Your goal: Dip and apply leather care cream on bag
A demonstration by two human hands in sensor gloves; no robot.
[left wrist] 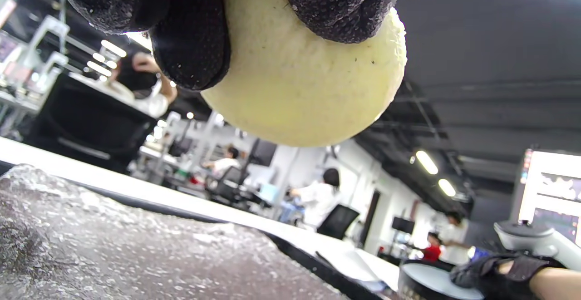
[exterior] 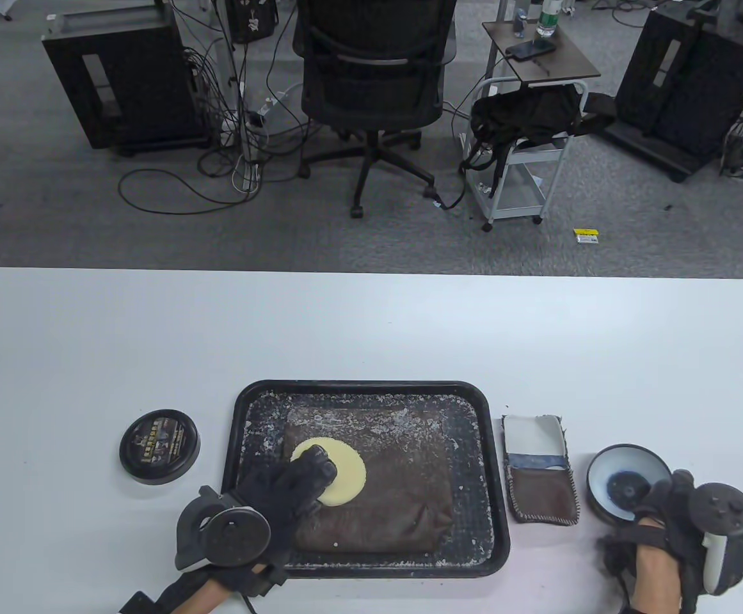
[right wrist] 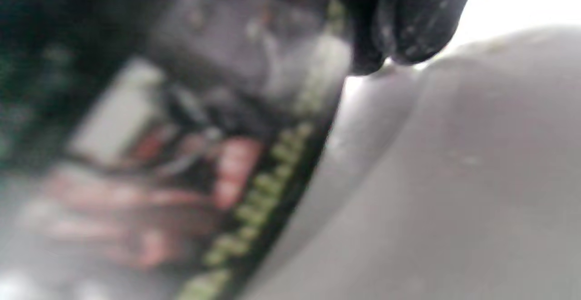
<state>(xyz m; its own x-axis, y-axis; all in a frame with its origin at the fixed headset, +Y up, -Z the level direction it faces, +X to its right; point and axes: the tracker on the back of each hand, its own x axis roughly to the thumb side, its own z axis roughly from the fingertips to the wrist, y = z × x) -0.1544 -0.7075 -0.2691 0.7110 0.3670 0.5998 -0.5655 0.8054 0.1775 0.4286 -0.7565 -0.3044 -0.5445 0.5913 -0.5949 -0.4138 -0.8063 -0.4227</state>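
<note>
A brown leather bag (exterior: 403, 492) lies flat in a black tray (exterior: 365, 386) speckled with white residue. My left hand (exterior: 310, 474) pinches a round pale-yellow sponge (exterior: 345, 476) over the bag's left half. In the left wrist view the sponge (left wrist: 299, 86) hangs a little above the bag's surface (left wrist: 113, 254), not touching it. To the right of the tray stands the open cream tin (exterior: 621, 483), with whitish cream around a dark centre. My right hand (exterior: 658, 502) grips the tin's right side. The right wrist view is blurred; it shows the tin's label (right wrist: 181, 154) close up, under one fingertip (right wrist: 408, 18).
The tin's black lid (exterior: 159, 446) lies on the white table (exterior: 371, 320) left of the tray. A small brown and white leather pouch (exterior: 541, 470) lies between tray and tin. Beyond the table's far edge are an office chair (exterior: 371, 77) and a cart (exterior: 525, 166).
</note>
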